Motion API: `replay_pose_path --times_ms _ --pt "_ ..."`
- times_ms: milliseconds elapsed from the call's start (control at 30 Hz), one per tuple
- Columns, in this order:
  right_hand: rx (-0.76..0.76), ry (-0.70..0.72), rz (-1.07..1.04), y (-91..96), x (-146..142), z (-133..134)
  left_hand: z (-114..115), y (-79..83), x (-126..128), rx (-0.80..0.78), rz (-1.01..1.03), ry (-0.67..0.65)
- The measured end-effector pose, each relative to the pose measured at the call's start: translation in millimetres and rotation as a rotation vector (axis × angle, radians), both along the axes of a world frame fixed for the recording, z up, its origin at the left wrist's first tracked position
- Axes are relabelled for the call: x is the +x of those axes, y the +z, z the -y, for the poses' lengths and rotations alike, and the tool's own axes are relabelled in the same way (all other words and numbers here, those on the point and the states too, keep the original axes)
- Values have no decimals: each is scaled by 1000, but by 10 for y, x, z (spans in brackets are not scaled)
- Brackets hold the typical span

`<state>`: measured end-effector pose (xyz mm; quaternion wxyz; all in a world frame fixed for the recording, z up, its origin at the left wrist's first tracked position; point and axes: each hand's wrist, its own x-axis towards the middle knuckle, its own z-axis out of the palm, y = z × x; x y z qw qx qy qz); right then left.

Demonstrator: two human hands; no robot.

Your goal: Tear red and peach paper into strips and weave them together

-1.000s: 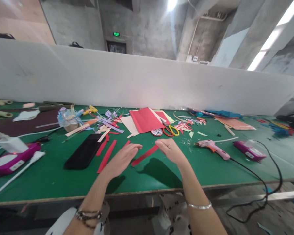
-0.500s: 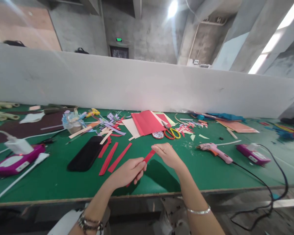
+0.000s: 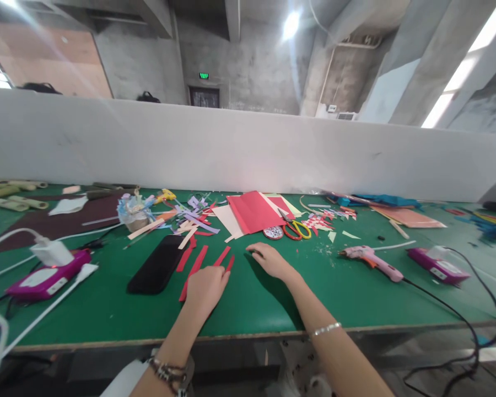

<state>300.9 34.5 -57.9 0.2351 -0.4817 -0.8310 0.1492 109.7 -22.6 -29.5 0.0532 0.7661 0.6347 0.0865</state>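
Note:
My left hand [image 3: 206,286] is low over the table with its fingers closed, and the end of a red paper strip [image 3: 230,263] sticks out beyond the thumb side. Under and beside that hand lie more red paper strips [image 3: 196,269], partly covered by it. My right hand [image 3: 271,261] hovers apart from the left, fingers loosely bent, and nothing shows between them. Beyond it are yellow-and-red-handled scissors [image 3: 301,230], a round patterned tape roll [image 3: 273,232] and a red paper sheet [image 3: 256,212] on cream sheets.
To the left are a black phone [image 3: 157,264], a heap of paper scraps [image 3: 194,212] and a purple power strip [image 3: 45,278] with white cables. A pink glue gun [image 3: 374,262] and a second purple power strip [image 3: 437,266] lie right. A white partition [image 3: 248,149] stands behind.
My hands have come apart. The left moved left and down towards the strips, carrying the red strip; the right let go of that strip. The view has shifted slightly.

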Motion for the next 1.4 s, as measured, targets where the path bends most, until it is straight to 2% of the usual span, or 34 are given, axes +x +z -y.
replay_pose_path --times_ms 100,167,267,367,433,633,800,1000,1233,1400 --pt "-9 0 96 -96 -53 -254 -30 -30 -26 35 -60 62" --pt "-15 -49 139 -129 -76 -398 -41 -43 -29 113 -104 69" --pt "-17 -156 186 -157 -111 -561 -48 -70 -20 205 -137 -84" --pt "-14 -249 221 -170 -157 -683 -47 -116 -6 180 -115 -290" --pt "-14 -280 253 -161 -184 -760 -42 -144 -1 142 -87 -337" --pt "39 -258 425 -19 -173 -944 -15 -149 -14 88 -30 -312" --pt "215 -152 578 105 -162 -1007 -16 -166 -27 101 -25 -307" --pt "436 -42 677 96 -229 -1109 -20 -184 -25 98 7 -307" --pt "578 -129 657 63 -208 -1183 -9 -142 -16 62 9 -305" --pt "613 -214 593 241 -163 -1198 -12 -147 -14 53 2 -305"
